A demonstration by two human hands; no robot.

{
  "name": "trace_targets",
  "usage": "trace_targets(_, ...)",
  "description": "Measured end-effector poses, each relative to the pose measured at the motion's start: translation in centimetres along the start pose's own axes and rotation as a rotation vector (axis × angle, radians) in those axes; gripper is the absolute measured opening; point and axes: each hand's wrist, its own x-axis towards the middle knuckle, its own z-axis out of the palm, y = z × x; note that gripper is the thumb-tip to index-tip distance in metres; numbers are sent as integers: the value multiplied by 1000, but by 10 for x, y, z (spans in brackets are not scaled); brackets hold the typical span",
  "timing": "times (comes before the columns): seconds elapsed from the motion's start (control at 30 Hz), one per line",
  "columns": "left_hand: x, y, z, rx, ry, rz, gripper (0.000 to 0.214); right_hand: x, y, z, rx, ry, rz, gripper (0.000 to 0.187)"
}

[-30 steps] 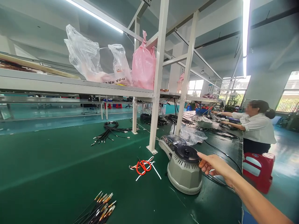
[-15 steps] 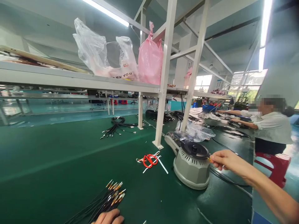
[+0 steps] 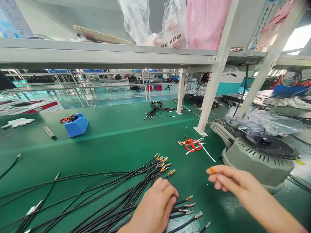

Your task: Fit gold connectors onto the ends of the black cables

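Observation:
My left hand point(image 3: 155, 207) lies fingers curled on a bundle of black cables point(image 3: 104, 197) with orange-taped metal tips, spread over the green bench. My right hand point(image 3: 230, 183) hovers just right of it, thumb and finger pinched on a small orange piece of tape point(image 3: 212, 169). Directly behind my right hand stands a grey round tape dispenser point(image 3: 257, 155) with a black disc on top.
Red-handled scissors point(image 3: 191, 144) lie on white strips near a white shelf post point(image 3: 211, 94). A blue bin point(image 3: 76, 124), a white glove point(image 3: 17, 122) and a coil of cables point(image 3: 156, 108) sit farther back. Plastic bags point(image 3: 175, 22) rest on the shelf overhead.
The view dropped down and left to the cable bundle. My right hand came away from the dispenser with the orange tape piece. My left hand moved onto the cables.

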Motion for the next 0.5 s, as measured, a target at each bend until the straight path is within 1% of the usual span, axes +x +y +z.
trace_targets(0.03, 0, 0, 1, 0, -32, -6, 12, 1, -4, 20, 26, -52, -29, 33)
trace_targets(0.07, 1, -1, 3, 8, -62, -13, 6, 2, -8, 35, 54, -90, -39, 31)
trace_targets(0.1, 2, -1, 4, 22, -88, -18, 4, 2, -10, 46, 74, -116, -43, 29)
trace_targets(0.17, 5, -2, 6, 41, -113, -23, 4, 2, -9, 58, 106, -135, -30, 28)
trace_targets(0.23, 6, -2, 6, 6, -84, -45, 10, 3, -5, 62, 137, -137, -24, 27)
trace_targets(0.37, 5, -2, -1, -183, -4, -145, 14, 5, 4, 63, 235, -176, -12, 27)
trace_targets(0.43, 3, -1, -1, -247, 14, -171, 14, 4, 6, 66, 286, -160, -3, 24)
trace_targets(0.5, 3, 0, 2, -303, 28, -163, 11, 3, 8, 68, 330, -139, -6, 22)
